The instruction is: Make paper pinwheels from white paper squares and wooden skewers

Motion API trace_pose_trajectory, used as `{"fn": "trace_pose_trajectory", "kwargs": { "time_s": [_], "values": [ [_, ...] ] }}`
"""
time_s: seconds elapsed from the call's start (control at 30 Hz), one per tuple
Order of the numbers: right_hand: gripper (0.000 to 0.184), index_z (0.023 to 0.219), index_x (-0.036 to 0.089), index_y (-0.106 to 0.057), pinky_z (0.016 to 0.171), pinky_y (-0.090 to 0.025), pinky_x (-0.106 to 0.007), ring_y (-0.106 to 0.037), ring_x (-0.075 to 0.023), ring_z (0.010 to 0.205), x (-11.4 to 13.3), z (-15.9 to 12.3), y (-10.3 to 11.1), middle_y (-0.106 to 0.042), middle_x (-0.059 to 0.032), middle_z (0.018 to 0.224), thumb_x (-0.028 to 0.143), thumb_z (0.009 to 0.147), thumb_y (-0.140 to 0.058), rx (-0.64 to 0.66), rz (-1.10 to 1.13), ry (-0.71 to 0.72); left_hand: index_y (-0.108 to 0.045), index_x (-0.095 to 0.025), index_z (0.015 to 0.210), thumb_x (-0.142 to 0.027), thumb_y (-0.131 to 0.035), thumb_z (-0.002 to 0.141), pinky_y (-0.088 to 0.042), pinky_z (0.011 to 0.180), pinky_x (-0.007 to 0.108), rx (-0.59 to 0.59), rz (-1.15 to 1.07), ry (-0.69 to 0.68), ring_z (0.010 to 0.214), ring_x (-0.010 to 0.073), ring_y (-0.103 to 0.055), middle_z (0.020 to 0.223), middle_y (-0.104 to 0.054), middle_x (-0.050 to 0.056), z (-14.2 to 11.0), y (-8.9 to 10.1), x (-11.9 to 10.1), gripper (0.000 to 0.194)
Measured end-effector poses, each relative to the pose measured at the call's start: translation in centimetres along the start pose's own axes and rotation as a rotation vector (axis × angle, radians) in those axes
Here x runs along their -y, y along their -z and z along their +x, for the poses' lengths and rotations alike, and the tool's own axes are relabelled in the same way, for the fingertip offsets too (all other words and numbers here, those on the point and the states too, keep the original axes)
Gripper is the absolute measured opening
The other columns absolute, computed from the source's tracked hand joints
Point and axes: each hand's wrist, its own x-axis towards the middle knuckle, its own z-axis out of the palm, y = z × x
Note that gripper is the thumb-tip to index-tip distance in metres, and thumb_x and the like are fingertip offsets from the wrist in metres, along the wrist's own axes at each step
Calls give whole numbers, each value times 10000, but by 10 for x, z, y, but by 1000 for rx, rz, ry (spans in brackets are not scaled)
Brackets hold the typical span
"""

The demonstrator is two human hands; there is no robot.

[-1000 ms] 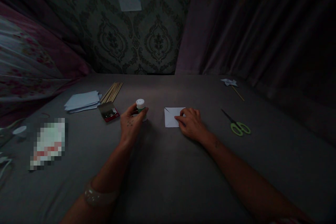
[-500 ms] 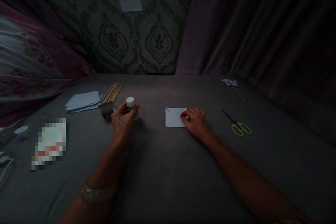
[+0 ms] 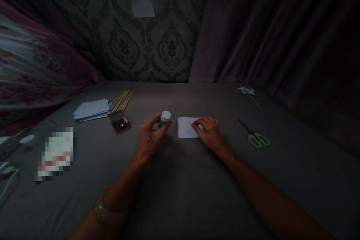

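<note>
My left hand (image 3: 150,137) is closed around a small bottle (image 3: 165,115) with a white cap and a green label, held upright just left of the paper. A small square of white paper (image 3: 185,129) lies in front of me, with a slit running in from its upper left corner. My right hand (image 3: 209,133) pinches at the paper's right part with thumb and fingers together. The fingers hide its right edge, so the exact spot gripped is not clear.
Left are a paper stack (image 3: 91,109), wooden sticks (image 3: 123,100), a small open box (image 3: 121,124) of metal bits and a white cup (image 3: 27,140). Right are green-handled scissors (image 3: 254,137) and a paper pinwheel (image 3: 246,91) on a stick. The far edge meets a patterned wall (image 3: 152,45).
My left hand has carried the bottle right, from beside the small box to near the paper. My right hand stays at the paper, its fingertips slightly further left.
</note>
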Motion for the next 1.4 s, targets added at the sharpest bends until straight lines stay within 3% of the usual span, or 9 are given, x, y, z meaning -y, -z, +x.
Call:
{"fn": "trace_pose_trajectory", "kwargs": {
  "time_s": [0.27, 0.47, 0.83, 1.4],
  "values": [
    [169, 925, 232, -703, 841, -374, -356, -591, -192, 888, 30, 1, 12, -684, -40, 900, 207, 858, -550, -72, 134, 24, -690, -254, 1009, -328, -682, 763, -443, 876, 397, 100, 146, -125, 946, 231, -618, 1002, -702, 54, -10, -6, -7, 257],
    [221, 1050, 260, -680, 871, -390, -371, -597, -205, 922, 58, -2, 25, -662, -49, 937, 308, 846, -610, -75, 208, 80, -685, -264, 1030, -300, -685, 762, -401, 886, 398, 161, 246, -181, 945, 231, -613, 1002, -702, 52, -15, -11, -11, 270],
    [184, 997, 247, -715, 837, -374, -349, -581, -177, 834, 49, -5, 11, -656, -31, 824, 317, 860, -615, -111, 178, 139, -686, -251, 1026, -327, -659, 798, -338, 890, 402, 189, 356, -223, 951, 234, -596, 1010, -706, 56, -20, -14, -9, 242],
    [154, 931, 289, -730, 846, -366, -359, -608, -171, 798, 46, -6, 2, -678, -9, 793, 344, 866, -602, -96, 195, 76, -676, -263, 1021, -369, -635, 820, -301, 872, 418, 200, 427, -258, 906, 235, -588, 966, -709, 49, -21, -16, -6, 230]
  ]
}}
